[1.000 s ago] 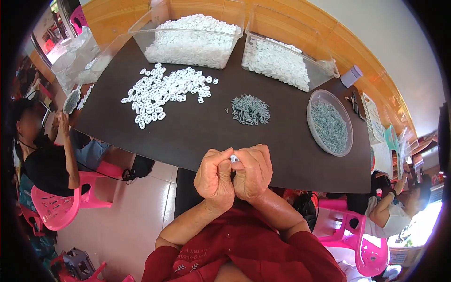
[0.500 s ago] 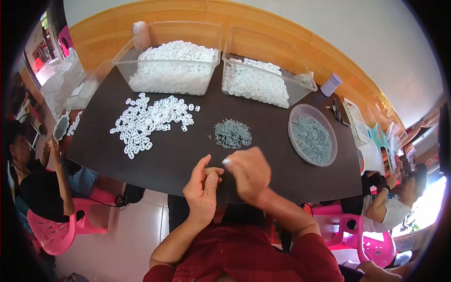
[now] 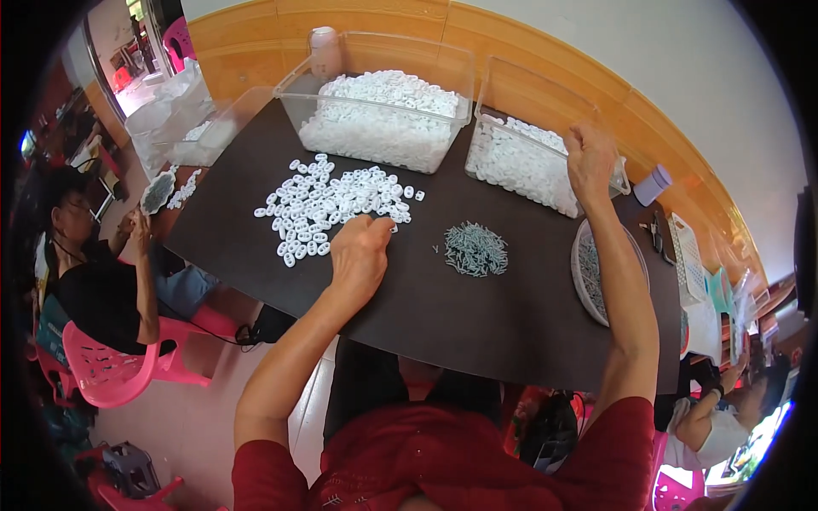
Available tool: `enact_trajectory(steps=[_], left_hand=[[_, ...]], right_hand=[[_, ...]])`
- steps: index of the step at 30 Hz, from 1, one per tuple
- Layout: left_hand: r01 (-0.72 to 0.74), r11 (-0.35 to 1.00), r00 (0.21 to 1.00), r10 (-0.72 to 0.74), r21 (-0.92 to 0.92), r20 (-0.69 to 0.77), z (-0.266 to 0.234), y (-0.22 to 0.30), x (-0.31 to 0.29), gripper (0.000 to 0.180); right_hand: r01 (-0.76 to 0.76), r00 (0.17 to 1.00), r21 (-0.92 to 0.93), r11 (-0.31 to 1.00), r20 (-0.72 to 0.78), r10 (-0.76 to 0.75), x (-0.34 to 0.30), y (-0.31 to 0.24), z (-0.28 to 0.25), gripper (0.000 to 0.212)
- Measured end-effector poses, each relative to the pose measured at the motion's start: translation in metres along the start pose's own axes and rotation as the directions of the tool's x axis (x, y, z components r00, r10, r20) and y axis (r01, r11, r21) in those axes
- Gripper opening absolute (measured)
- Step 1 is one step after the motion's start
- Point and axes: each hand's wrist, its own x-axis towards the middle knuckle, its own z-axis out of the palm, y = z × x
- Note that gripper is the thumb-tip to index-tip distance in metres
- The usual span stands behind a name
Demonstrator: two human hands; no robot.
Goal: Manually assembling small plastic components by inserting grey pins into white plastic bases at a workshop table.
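My left hand reaches to the near edge of a loose pile of small white oval plastic pieces with holes. Its fingers are curled together, and their tips are hidden behind the knuckles. Over the near right side of the right-hand clear bin is my right hand, fingers bent inward. Whatever it may hold is out of sight. More white pieces lie in that bin. A small heap of short grey screws sits on the dark table between my arms.
A larger clear bin heaped with white pieces stands at the back. My right forearm passes over a round tub of screws. A lilac bottle and pliers are farther right. Other people sit at both sides, a pink chair at left.
My hands, close together before, have parted. The left moved forward to the white pile; the right, with a small white piece in its fingers earlier, went up and right to the bin. The view shifted.
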Motion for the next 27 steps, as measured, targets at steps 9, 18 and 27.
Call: enact_trajectory(steps=[9,18,27], left_hand=[[-0.31,0.924,0.93,0.246,0.222,0.272,0.014,-0.019,0.016,0.015],[-0.291,0.936,0.905,0.202,0.198,0.375,0.01,-0.018,0.023,0.016],[-0.141,0.979,0.92,0.076,0.144,0.384,0.006,-0.015,0.018,0.013]], right_hand=[[0.218,0.976,0.267,0.939,-0.029,-0.218,-0.036,-0.059,-0.047,0.011],[0.064,0.903,0.565,0.823,0.319,-0.289,-0.108,-0.11,-0.013,0.007],[0.1,0.78,0.494,0.864,0.5,-0.376,-0.127,-0.144,0.011,0.005]])
